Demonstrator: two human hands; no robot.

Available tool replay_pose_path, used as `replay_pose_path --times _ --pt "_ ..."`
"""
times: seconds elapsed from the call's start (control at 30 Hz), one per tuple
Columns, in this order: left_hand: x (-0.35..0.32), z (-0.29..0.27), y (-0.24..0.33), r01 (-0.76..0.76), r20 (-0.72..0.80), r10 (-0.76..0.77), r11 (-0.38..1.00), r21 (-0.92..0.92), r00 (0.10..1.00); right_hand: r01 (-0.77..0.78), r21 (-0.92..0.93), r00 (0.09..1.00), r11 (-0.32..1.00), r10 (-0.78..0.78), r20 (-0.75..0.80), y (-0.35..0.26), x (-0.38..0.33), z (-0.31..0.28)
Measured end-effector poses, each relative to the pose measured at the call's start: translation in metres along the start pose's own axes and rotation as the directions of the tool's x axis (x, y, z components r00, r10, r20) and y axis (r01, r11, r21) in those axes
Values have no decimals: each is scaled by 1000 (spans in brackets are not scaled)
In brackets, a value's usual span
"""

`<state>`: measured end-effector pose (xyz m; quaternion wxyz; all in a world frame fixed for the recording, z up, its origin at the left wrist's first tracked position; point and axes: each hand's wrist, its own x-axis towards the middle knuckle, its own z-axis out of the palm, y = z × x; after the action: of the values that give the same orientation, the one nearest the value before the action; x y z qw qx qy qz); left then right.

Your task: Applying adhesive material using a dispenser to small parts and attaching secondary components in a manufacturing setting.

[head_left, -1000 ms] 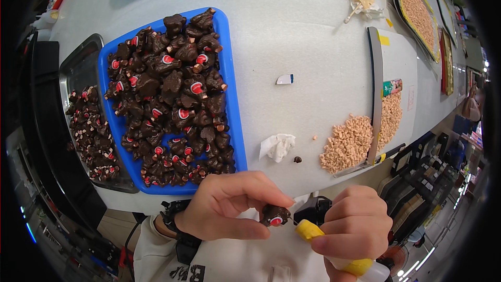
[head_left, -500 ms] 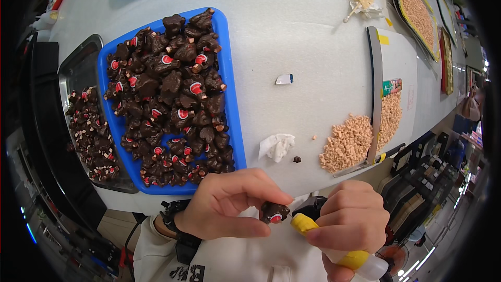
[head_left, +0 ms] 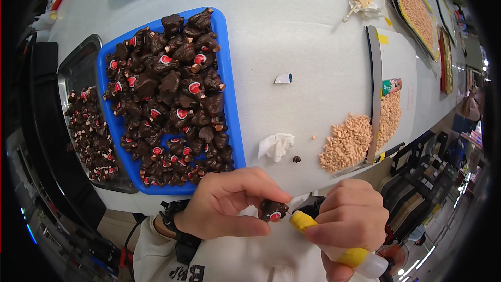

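My left hand (head_left: 229, 201) pinches a small dark brown figurine (head_left: 272, 210) with a red round patch between thumb and fingertips. Closed around a squeeze bottle (head_left: 371, 265), wrapped in yellow and clear at its end, is my right hand (head_left: 352, 214). The bottle's thin needle tip points left and reaches close to the figurine's side; whether it touches, I cannot tell. Left of centre, a blue tray (head_left: 225, 68) holds many similar brown figurines with red patches. On the right of the table lies a heap of small peach-coloured pieces (head_left: 345, 143).
A crumpled white tissue (head_left: 276, 147), a small brown piece (head_left: 296, 159) and a white-and-blue scrap (head_left: 283, 78) lie on the table. A metal tray (head_left: 78, 75) of smaller brown pieces stands far left. Beside the peach heap is a grey-edged white board (head_left: 404, 62).
The figurine has turned slightly in my left fingers. The needle tip now shows against its side, and the bottle has shifted a little left.
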<state>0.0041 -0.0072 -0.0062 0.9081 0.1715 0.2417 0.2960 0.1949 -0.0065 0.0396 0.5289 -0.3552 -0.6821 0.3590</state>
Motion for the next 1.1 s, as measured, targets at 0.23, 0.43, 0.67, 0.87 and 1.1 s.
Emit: replay_pose_path --times 0.23,0.43,0.67,0.87,1.1 --pt "0 1 -1 -1 -28 -1 998 -63 1000 41 0 999 999 -41 18 -3 -2 -5" --pt "0 4 0 9 -54 -14 996 -84 998 -114 -88 993 990 114 3 -8 -21 -3" --pt "-1 4 -1 20 -67 -25 997 -75 997 -164 -118 986 979 167 14 -5 -10 5" --pt "0 3 -2 -2 -52 -2 997 -76 999 29 -26 998 999 -30 -49 3 0 9" --pt "0 1 -2 -10 -32 8 997 -71 999 4 -61 1000 998 -4 4 1 2 7"
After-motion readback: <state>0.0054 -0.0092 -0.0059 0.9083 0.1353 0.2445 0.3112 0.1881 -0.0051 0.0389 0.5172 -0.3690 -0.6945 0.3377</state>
